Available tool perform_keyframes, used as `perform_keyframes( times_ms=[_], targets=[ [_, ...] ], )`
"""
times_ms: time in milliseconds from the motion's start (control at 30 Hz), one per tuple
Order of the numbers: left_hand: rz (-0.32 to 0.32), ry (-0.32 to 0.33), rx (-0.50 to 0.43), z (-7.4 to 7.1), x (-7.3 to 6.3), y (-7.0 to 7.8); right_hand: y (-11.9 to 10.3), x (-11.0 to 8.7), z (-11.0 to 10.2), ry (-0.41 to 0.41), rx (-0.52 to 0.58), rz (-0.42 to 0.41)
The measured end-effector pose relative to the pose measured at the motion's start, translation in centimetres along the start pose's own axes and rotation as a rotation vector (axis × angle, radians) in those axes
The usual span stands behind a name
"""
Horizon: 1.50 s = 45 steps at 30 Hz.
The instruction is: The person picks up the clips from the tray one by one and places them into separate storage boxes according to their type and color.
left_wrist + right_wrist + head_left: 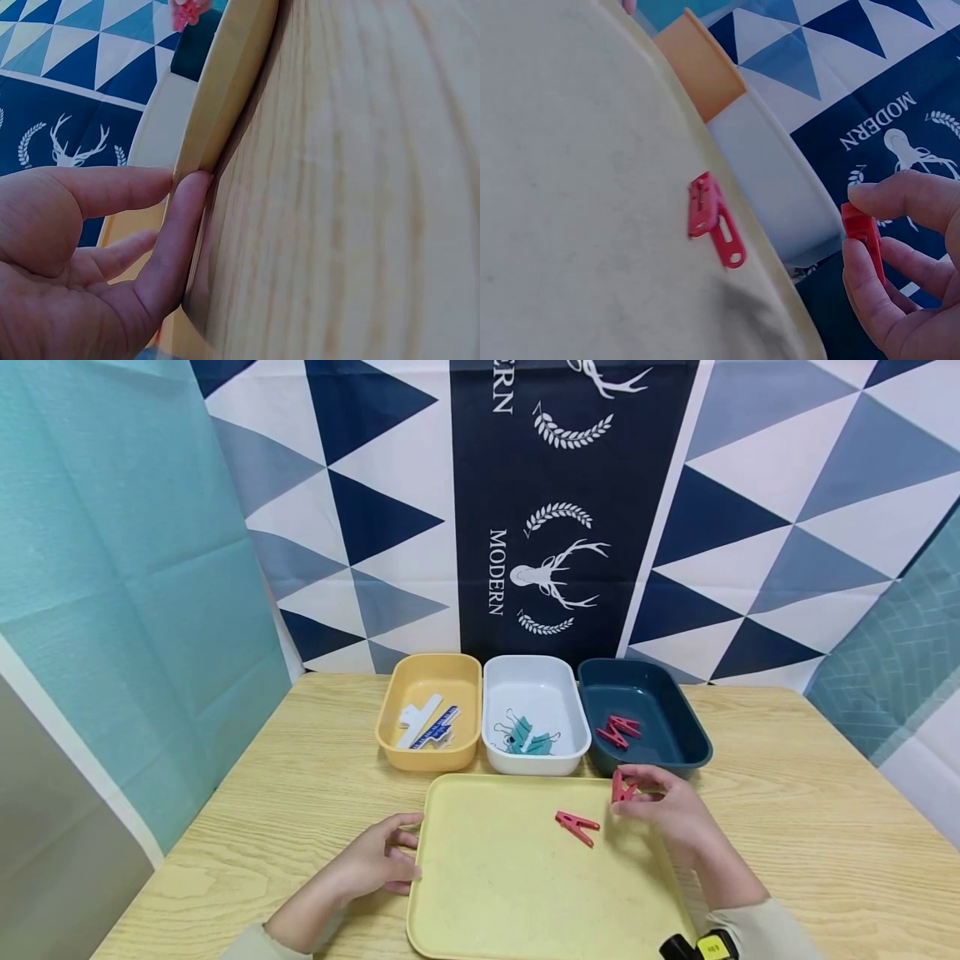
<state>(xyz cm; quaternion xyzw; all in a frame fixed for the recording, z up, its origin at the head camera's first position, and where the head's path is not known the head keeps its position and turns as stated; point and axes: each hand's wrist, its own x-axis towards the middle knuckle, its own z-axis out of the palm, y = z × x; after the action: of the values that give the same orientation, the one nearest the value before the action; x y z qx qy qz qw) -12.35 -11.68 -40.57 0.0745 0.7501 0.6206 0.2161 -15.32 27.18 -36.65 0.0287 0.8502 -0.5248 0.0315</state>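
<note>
My right hand (663, 806) pinches a red clothespin (862, 229) between thumb and fingers, above the far right corner of the yellow tray (495, 893). Another red clothespin (577, 827) lies on the tray, left of that hand; the right wrist view shows it from close up. Just beyond the right hand stands a dark blue bin (675, 731) with red clothespins (618, 732) inside. At the tray's left side, my left hand (375, 860) touches the rim with its fingertips. In the left wrist view its fingers (124, 187) rest against the tray's edge.
Left of the dark bin, a white bin (536, 672) holds teal binder clips (528, 739). Beside it an orange-yellow bin (427, 668) contains a white clip (420, 720) and a blue one (438, 727). All three bins line the back of the wooden table (300, 777), before a patterned cloth.
</note>
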Motion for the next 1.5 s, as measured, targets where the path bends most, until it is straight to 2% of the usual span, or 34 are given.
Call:
perform_keyframes(
  times_ms=[267,567,733,833,967,1233,1500],
  targets=[
    [0.001,0.006,0.005,0.0,0.0,0.0,-0.4,0.7,-1.0,0.017,0.05,-0.087],
    [-0.007,0.005,0.008,-0.1,0.1,0.0,-0.7,1.7,-1.9,0.029,0.087,-0.06],
    [-0.004,0.0,-0.011,0.0,0.1,0.2,-0.6,2.2,-2.5,0.06,0.171,-0.078],
    [-0.002,-0.005,-0.024,0.0,0.1,0.3,-0.5,2.6,-3.0,0.077,0.178,-0.084],
    [-0.005,-0.006,-0.028,-0.1,0.0,0.4,-0.5,3.0,-3.7,0.09,0.139,-0.067],
    [-0.009,-0.003,-0.035,-0.1,0.1,0.3,-0.4,4.5,-4.8,0.139,0.159,-0.011],
    [-0.007,0.0,-0.035,0.0,0.1,0.2,-0.5,6.0,-5.4,0.162,0.169,0.114]
  ],
)
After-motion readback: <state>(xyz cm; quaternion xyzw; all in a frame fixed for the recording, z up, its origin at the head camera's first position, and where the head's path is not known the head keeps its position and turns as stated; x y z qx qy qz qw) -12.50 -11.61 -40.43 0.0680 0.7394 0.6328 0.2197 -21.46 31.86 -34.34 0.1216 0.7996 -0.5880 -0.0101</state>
